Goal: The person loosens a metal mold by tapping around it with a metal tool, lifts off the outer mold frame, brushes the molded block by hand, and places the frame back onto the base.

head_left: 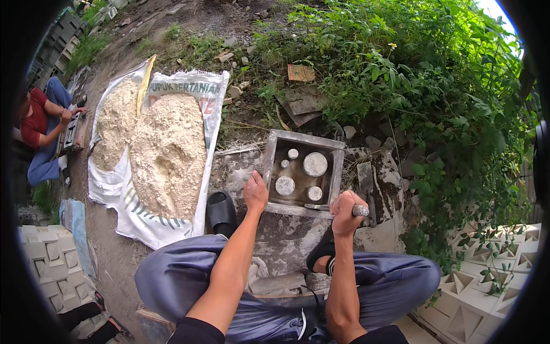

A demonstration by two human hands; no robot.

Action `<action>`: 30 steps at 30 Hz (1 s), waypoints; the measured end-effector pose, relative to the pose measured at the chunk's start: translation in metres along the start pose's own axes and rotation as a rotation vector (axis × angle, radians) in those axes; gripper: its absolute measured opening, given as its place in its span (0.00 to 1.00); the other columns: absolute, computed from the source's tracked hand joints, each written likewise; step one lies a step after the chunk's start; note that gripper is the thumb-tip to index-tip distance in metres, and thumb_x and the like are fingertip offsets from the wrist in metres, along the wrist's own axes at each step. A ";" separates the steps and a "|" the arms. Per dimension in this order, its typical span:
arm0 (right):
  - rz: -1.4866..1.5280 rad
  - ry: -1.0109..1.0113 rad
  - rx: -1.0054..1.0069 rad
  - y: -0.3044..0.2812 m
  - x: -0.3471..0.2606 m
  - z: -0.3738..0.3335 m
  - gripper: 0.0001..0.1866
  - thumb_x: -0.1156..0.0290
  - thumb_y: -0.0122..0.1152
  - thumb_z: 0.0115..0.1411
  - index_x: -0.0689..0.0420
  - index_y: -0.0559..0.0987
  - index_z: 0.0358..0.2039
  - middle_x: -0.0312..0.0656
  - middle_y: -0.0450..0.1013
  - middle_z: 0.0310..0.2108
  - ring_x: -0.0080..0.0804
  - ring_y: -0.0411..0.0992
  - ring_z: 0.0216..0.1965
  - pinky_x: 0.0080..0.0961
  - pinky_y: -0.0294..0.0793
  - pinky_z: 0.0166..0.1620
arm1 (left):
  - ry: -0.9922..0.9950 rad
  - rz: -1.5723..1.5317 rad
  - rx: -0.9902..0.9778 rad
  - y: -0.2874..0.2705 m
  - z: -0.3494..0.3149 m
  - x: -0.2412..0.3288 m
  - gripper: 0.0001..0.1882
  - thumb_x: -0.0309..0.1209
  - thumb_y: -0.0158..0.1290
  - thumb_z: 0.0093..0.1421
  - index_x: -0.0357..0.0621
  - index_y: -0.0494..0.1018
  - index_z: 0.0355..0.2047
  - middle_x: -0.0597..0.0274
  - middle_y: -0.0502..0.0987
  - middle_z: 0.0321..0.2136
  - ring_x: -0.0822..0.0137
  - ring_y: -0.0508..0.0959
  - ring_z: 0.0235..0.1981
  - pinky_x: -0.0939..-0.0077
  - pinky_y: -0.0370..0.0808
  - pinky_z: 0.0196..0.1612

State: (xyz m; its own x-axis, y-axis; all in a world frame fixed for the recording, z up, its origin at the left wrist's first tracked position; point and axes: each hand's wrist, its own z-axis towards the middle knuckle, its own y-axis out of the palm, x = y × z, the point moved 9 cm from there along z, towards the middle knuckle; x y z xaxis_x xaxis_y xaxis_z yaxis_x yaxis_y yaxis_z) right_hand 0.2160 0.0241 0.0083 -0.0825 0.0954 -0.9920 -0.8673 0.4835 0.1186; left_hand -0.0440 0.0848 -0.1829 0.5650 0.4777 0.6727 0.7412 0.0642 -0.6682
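- square metal mould [274, 150] sits at centre frame on the cement-caked ground, round plugs inside.
- your left hand [255, 191] rests on its lower left rim, fingers curled over the edge.
- your right hand [345, 211] is fisted tight around a trowel handle [360, 210], its blade [317, 207] lying along the mould's lower rim.
- pale powder heaps [166, 152] lie on sacks at upper left.

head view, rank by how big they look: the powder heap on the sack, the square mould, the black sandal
1. powder heap
2. square mould
3. black sandal, though it lies slightly nearer the camera
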 end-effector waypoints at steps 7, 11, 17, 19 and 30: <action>-0.053 -0.011 -0.071 0.004 0.057 -0.001 0.19 0.72 0.44 0.59 0.59 0.59 0.11 0.31 0.57 0.09 0.16 0.55 0.11 0.22 0.51 0.15 | 0.018 -0.004 0.009 -0.002 -0.002 0.005 0.30 0.47 0.28 0.66 0.36 0.75 0.37 0.36 0.75 0.34 0.37 0.73 0.39 0.49 0.67 0.44; -0.229 -0.046 -0.130 0.026 0.035 -0.007 0.20 0.72 0.43 0.60 0.58 0.58 0.10 0.30 0.54 0.09 0.17 0.51 0.11 0.21 0.53 0.15 | 0.000 0.006 -0.027 0.004 0.003 -0.006 0.30 0.47 0.28 0.66 0.36 0.75 0.37 0.36 0.75 0.34 0.38 0.73 0.40 0.49 0.67 0.45; -0.081 0.004 -0.106 0.030 0.019 -0.012 0.20 0.72 0.44 0.59 0.60 0.60 0.10 0.32 0.57 0.08 0.17 0.56 0.11 0.22 0.53 0.15 | -0.001 -0.045 -0.035 0.001 0.002 -0.001 0.30 0.47 0.28 0.65 0.35 0.75 0.36 0.36 0.75 0.34 0.37 0.73 0.40 0.49 0.67 0.46; -0.193 -0.097 -0.142 0.027 0.048 -0.019 0.19 0.73 0.46 0.58 0.62 0.60 0.10 0.34 0.56 0.08 0.18 0.55 0.11 0.25 0.50 0.16 | -0.001 -0.030 -0.036 0.005 0.004 -0.002 0.30 0.47 0.28 0.65 0.35 0.75 0.37 0.36 0.75 0.34 0.37 0.73 0.39 0.49 0.67 0.45; -0.116 0.006 -0.162 0.057 0.021 -0.020 0.20 0.72 0.45 0.60 0.62 0.62 0.11 0.34 0.58 0.09 0.19 0.56 0.12 0.23 0.56 0.17 | 0.150 0.045 0.028 0.011 0.012 -0.011 0.30 0.46 0.28 0.66 0.35 0.74 0.37 0.36 0.75 0.35 0.38 0.73 0.40 0.50 0.67 0.46</action>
State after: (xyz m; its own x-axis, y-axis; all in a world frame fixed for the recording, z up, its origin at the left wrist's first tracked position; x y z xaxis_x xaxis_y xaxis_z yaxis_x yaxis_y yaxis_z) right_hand 0.1550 0.0368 -0.0069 0.0204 0.0420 -0.9989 -0.9386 0.3449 -0.0046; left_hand -0.0466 0.0911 -0.2011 0.6465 0.3443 0.6808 0.7050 0.0714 -0.7056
